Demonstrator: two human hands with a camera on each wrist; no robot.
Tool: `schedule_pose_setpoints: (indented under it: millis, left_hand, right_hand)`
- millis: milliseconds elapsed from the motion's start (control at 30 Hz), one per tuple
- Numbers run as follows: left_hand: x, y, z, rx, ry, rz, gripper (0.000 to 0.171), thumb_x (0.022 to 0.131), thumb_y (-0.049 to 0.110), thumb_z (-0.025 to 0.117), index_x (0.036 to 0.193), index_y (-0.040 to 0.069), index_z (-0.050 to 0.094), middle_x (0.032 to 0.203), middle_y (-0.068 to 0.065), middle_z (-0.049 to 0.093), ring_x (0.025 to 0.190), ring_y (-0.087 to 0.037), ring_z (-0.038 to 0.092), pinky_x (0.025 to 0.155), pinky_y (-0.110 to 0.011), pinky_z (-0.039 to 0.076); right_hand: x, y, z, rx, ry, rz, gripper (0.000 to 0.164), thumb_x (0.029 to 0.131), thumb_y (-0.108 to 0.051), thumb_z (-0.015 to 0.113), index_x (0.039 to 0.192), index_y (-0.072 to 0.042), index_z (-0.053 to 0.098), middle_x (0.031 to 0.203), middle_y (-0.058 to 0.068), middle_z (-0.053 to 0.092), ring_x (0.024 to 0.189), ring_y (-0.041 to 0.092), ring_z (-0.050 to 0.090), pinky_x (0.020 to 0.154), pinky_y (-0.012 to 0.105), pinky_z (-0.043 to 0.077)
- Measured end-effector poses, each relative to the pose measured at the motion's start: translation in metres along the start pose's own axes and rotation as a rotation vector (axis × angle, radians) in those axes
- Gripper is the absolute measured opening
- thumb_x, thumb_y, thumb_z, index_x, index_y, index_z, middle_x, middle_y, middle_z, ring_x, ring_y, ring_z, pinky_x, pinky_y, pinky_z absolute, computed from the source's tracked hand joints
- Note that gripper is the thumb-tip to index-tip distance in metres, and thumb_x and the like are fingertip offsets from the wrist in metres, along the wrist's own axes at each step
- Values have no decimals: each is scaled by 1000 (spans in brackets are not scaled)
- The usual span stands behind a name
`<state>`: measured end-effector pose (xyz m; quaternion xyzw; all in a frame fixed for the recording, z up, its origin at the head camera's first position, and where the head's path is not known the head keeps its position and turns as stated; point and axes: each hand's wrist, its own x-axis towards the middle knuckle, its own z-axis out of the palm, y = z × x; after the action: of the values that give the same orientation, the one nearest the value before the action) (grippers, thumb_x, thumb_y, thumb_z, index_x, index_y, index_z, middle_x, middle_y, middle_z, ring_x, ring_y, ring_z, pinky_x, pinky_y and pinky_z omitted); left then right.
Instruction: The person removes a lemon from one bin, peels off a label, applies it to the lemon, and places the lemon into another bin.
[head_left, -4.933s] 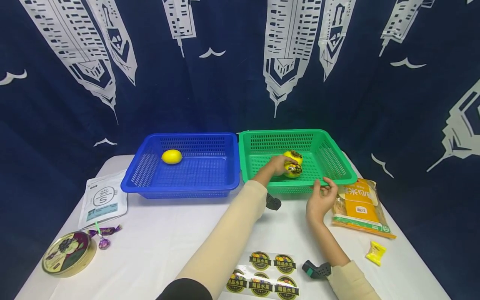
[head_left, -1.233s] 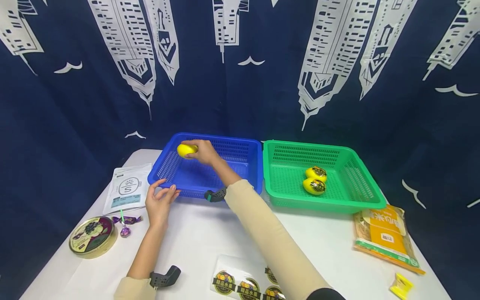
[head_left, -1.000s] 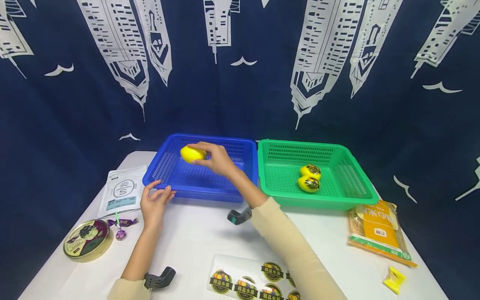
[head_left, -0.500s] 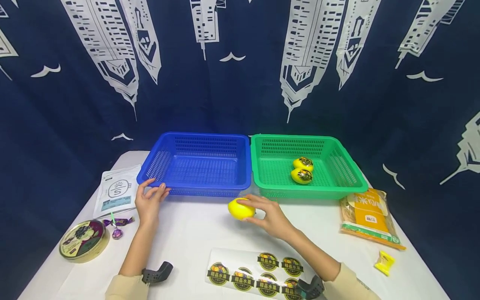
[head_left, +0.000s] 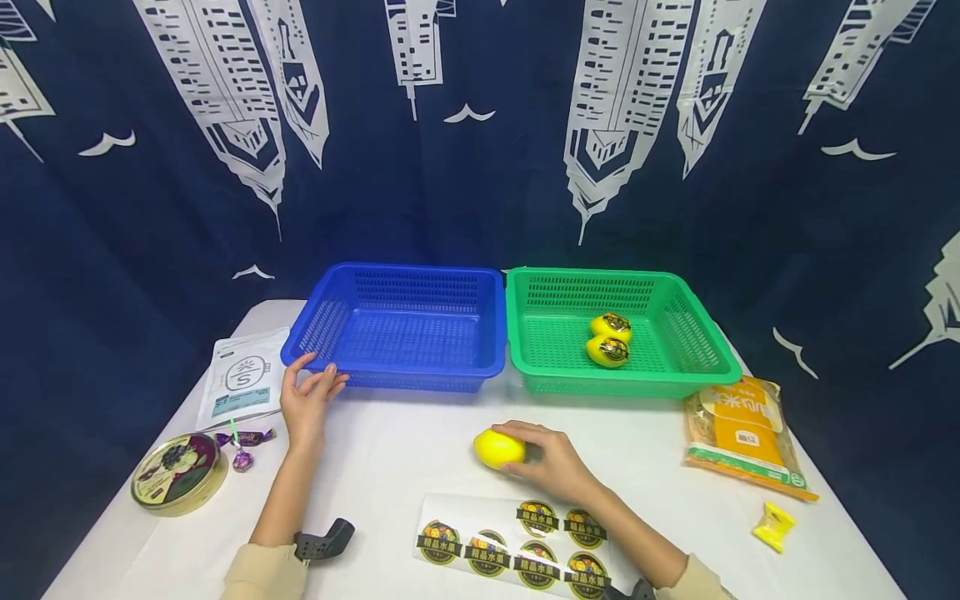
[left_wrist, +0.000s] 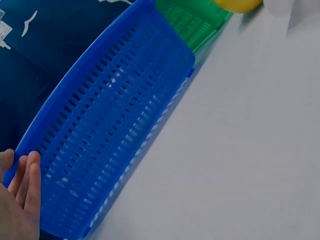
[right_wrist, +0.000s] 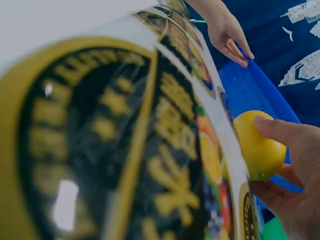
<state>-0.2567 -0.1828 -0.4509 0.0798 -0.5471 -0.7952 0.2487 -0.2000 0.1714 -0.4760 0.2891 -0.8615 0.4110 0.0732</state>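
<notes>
My right hand [head_left: 553, 463] holds a plain yellow lemon [head_left: 499, 449] between thumb and fingers, low over the white table in front of the baskets. The right wrist view shows the lemon [right_wrist: 260, 145] with the thumb on one side and fingers on the other. My left hand [head_left: 306, 408] pinches the front left rim of a blue basket [head_left: 420, 371]. In the left wrist view, that hand [left_wrist: 20, 200] has fingers against the basket's outer wall. A sheet of round black-and-gold fruit stickers [head_left: 487, 552] lies just nearer than the lemon.
A green basket [head_left: 637, 377] with two stickered lemons [head_left: 607, 351] stands right of the blue one. An orange food bag [head_left: 746, 429] and yellow wrapped candy [head_left: 773, 527] lie right; a white pouch [head_left: 243, 379], round tin [head_left: 178, 473], purple candy [head_left: 255, 437] and lollipop [head_left: 242, 459] left.
My right hand has carried the lemon out of the blue basket, toward me and right. Earlier my left hand was at the green basket's lemons; since then it has stayed at the blue rim.
</notes>
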Motion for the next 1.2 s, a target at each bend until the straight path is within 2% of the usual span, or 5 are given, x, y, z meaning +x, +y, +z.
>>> schedule_pose_setpoints:
  millis: [233, 367, 833, 1000, 1200]
  left_hand:
    - [-43, 7, 29, 356, 39, 228, 31, 86, 7, 64, 114, -3, 54, 60, -6, 57, 48, -7, 50, 44, -12, 42]
    - [-70, -10, 46, 405, -236, 324, 17, 85, 5, 66, 98, -4, 61, 67, -16, 61, 56, -13, 55, 50, -15, 47]
    - [-126, -36, 61, 817, -1134, 270, 33, 83, 46, 63, 105, 20, 66, 93, 14, 63, 86, -1, 56, 82, -26, 49]
    - [-130, -37, 60, 871, -1231, 260, 35, 81, 47, 66, 103, 21, 71, 90, 19, 64, 83, 2, 53, 77, -22, 45]
    - [-130, -43, 59, 759, -1187, 166, 26, 74, 36, 75, 94, 20, 74, 80, 18, 63, 76, 1, 55, 71, -19, 47]
  right_hand:
    - [-2, 5, 1, 68, 20, 48, 54, 73, -35, 77, 123, -24, 59, 124, -11, 57, 118, 16, 50, 102, 41, 36]
    - [-3, 6, 1, 89, 28, 86, 56, 73, -36, 77, 124, -25, 59, 124, -11, 57, 117, 15, 50, 102, 40, 37]
    - [-19, 4, -15, -35, 108, -10, 58, 76, -35, 75, 128, -17, 55, 129, -5, 54, 117, 16, 48, 99, 42, 40]
    - [-41, 0, -27, -39, 146, 48, 50, 76, -32, 75, 122, -19, 60, 118, -6, 60, 105, 13, 54, 89, 36, 47]
    - [-58, -6, -34, 69, -25, 94, 37, 80, -30, 71, 114, -16, 66, 99, -6, 66, 87, 13, 58, 77, 30, 50]
